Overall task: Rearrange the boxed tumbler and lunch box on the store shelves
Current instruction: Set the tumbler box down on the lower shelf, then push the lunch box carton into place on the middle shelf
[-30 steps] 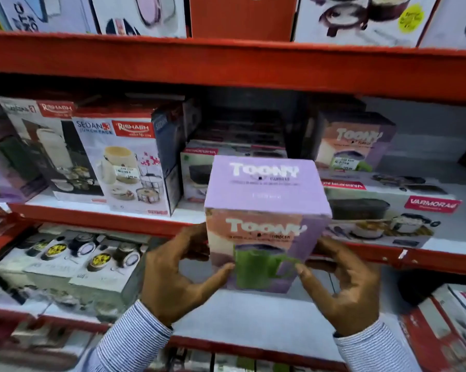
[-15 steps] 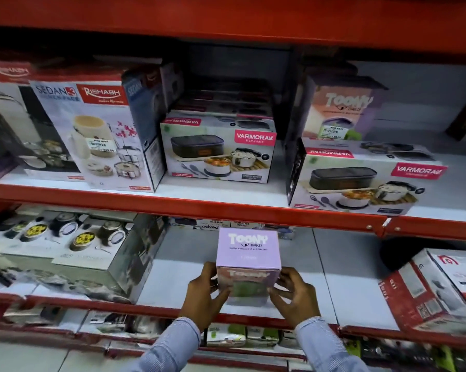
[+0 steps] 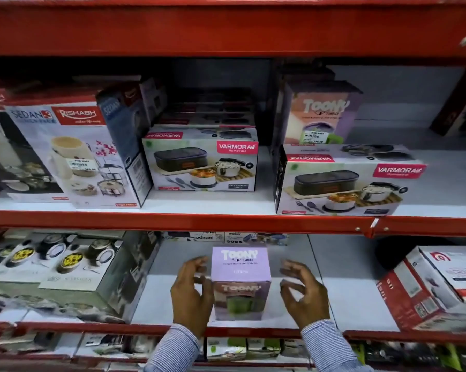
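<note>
Head view: we've just let go — the Toony tumbler box [image 3: 240, 283] now stands upright at the front edge of the lower shelf [image 3: 355, 296]. Left hand [image 3: 191, 294] and right hand [image 3: 303, 294] hover spread open beside it, empty. Tumbler placed; we reckon the Varmora lunch box [image 3: 342, 183] above comes next.

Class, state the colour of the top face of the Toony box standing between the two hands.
Pale lilac with white lettering, on the Toony box; head view.
</note>
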`<state>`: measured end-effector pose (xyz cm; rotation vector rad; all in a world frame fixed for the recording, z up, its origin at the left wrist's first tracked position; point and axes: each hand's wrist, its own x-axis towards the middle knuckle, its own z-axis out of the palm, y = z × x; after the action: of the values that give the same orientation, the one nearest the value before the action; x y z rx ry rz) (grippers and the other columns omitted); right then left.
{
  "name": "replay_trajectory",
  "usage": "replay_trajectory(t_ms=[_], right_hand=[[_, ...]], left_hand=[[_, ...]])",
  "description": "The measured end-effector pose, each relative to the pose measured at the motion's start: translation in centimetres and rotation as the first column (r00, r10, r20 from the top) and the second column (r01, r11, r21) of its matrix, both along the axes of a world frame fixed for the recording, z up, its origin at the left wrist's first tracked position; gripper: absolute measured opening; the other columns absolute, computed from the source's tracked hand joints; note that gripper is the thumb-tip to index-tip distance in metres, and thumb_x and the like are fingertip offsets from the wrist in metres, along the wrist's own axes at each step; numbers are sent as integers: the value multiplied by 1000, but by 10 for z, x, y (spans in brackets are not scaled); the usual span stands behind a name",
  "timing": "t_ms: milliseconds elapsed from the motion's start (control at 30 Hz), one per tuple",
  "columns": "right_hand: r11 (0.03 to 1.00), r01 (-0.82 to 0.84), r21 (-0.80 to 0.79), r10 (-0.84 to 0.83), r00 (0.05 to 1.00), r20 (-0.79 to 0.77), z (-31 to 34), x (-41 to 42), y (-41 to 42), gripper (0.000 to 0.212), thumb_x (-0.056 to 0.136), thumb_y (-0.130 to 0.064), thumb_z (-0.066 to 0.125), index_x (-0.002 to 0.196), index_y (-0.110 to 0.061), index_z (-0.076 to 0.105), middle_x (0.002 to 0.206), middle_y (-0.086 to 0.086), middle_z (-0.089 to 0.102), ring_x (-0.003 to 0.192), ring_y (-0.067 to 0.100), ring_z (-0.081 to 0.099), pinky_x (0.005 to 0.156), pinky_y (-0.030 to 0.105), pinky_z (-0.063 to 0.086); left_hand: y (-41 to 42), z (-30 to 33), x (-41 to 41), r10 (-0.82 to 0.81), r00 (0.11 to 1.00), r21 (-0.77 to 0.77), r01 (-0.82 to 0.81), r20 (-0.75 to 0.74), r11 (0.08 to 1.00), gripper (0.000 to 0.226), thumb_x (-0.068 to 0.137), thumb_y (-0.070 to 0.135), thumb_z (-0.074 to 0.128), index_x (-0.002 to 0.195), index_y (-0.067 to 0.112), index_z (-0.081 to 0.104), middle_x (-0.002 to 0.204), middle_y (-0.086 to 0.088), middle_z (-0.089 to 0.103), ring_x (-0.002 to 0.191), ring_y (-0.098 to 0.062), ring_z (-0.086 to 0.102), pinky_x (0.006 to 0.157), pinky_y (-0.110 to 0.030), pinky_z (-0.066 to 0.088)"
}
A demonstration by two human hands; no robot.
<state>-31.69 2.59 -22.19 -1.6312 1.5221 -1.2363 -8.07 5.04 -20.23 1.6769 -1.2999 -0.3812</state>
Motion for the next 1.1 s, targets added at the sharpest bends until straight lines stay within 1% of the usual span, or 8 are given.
replay_trajectory(t_ms=[200,300,367,533,733,867,1000,1100], right_hand=[[773,453,-444,-324,884,337,95,-28,-19,29,83,-10,65,112,-8,63,118,13,68,109,24,66,92,39,55],[655,632,-415,-438,764,473,135,-57,-35,47,83,-17,64,128,-13,51,136,9,56,124,23,55,100,22,45],[687,667,-290,-501,723,476,151,-81,-52,60,85,-16,66,139,-19,41,147,5,47,133,21,45,103,11,35],[874,477,-96,-398,814,424,160,-116,-83,46,84,2,63,124,-20,55,120,9,64,117,25,59,108,44,45],[869,433,-238,-305,848,433,182,-109,-61,41,86,1,64,121,-21,62,109,7,71,107,24,67,82,19,58],[843,394,-366,-226,877,424,214,-86,-44,43,85,1,65,119,-25,65,106,-7,73,100,7,69,88,31,58],[851,283,-442,-99,914,394,239,-60,-38,39,84,-5,66,121,-17,68,113,-3,74,103,6,70,86,23,57],[868,220,-445,-44,927,373,247,-41,-40,40,85,-5,67,122,-19,68,115,-6,74,103,5,70,87,23,57]], left_hand=[[-30,103,-43,-142,987,-354,105,-79,929,30,80,15,62,109,21,68,103,10,71,91,-4,68,80,-16,56],[-52,134,-68,-254,962,-313,213,-98,926,44,82,21,66,126,16,63,119,3,71,106,-10,68,91,-23,57],[-69,141,-81,-297,952,-229,272,-80,935,54,83,21,72,135,16,56,129,0,67,112,-14,66,98,-29,55],[-91,145,-106,-360,928,-128,347,-94,929,69,76,41,69,138,22,47,132,0,66,117,-18,66,102,-39,55],[-81,164,-103,-281,950,-366,215,-138,905,50,86,15,73,131,28,57,119,22,65,107,12,62,91,-15,54],[-66,195,-70,-184,959,-536,41,-217,843,48,81,40,67,128,31,62,118,2,71,101,-11,69,84,-23,57],[-58,223,-32,-136,963,-633,-44,-233,773,49,82,47,60,128,29,61,114,2,71,96,-2,68,77,-7,53],[-56,227,-12,-104,969,-644,-66,-222,762,48,85,43,60,128,22,62,119,-6,72,104,-17,70,88,-29,58]])
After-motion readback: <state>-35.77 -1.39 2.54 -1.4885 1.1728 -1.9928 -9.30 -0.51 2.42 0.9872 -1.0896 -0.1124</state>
